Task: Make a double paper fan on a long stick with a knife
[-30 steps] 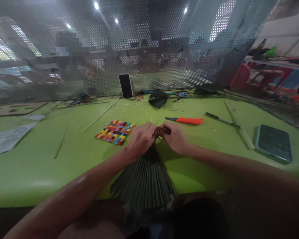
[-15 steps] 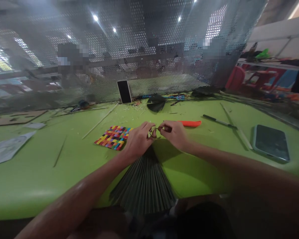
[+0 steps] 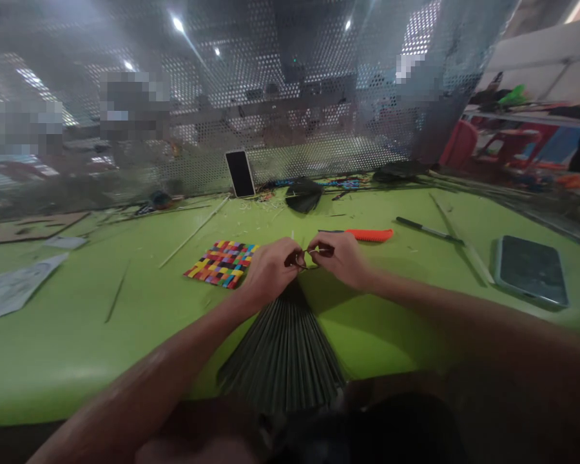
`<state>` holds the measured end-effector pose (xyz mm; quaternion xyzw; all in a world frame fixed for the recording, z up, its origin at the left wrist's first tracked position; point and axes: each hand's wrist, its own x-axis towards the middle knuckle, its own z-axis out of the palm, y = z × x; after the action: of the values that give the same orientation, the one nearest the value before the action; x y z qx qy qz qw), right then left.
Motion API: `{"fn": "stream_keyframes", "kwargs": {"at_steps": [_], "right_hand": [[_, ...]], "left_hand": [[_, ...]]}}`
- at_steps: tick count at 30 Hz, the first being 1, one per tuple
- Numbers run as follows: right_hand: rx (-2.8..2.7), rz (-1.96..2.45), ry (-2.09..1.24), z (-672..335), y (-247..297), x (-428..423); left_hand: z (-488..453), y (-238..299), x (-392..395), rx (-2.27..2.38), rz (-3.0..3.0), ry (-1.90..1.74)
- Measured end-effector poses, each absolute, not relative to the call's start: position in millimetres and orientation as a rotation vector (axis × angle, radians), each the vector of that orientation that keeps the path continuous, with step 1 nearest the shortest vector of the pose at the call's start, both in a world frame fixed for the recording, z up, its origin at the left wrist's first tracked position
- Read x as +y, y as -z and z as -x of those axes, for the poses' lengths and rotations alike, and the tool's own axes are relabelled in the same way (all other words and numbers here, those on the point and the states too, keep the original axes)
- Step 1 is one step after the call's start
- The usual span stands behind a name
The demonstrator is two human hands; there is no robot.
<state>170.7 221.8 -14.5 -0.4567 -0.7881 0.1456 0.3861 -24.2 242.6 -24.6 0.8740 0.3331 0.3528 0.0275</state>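
A dark green fan of thin slats [image 3: 283,351] lies spread on the green table [image 3: 77,335], its narrow end pointing away from me. My left hand [image 3: 269,269] grips that narrow end with curled fingers. My right hand [image 3: 344,256] pinches a thin wire loop [image 3: 303,259] at the same end. The two hands almost touch over the fan's pivot.
A multicoloured woven mat [image 3: 221,263] lies left of my hands. An orange-handled knife [image 3: 367,235], a black pen [image 3: 428,231] and a phone [image 3: 531,270] lie to the right. Another phone [image 3: 240,173] leans on the perforated screen. Thin sticks and papers lie at the left.
My hands have stayed at the fan's narrow end. The fingers have shifted a little around the wire loop. The view has tilted slightly.
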Motion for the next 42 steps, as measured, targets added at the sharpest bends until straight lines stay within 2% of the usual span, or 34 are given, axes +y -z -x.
{"fn": "stream_keyframes", "kwargs": {"at_steps": [10,16,29,36,42], "right_hand": [[-2.075,1.086,-0.468,-175,13,225],[-2.04,1.056,-0.397,-170,18,224],[-1.808,1.145,-0.325,-155,29,217],[-1.769,1.155,-0.411,-149,31,211],[-1.763,1.146,-0.435,-147,37,211]], "left_hand": [[22,26,242,0.952,-2.666,-1.123],[21,26,237,0.955,-2.737,-1.146],[15,32,231,1.112,-3.083,-1.181],[16,30,230,1.176,-3.199,-1.055],[17,34,233,1.196,-3.194,-1.112]]}}
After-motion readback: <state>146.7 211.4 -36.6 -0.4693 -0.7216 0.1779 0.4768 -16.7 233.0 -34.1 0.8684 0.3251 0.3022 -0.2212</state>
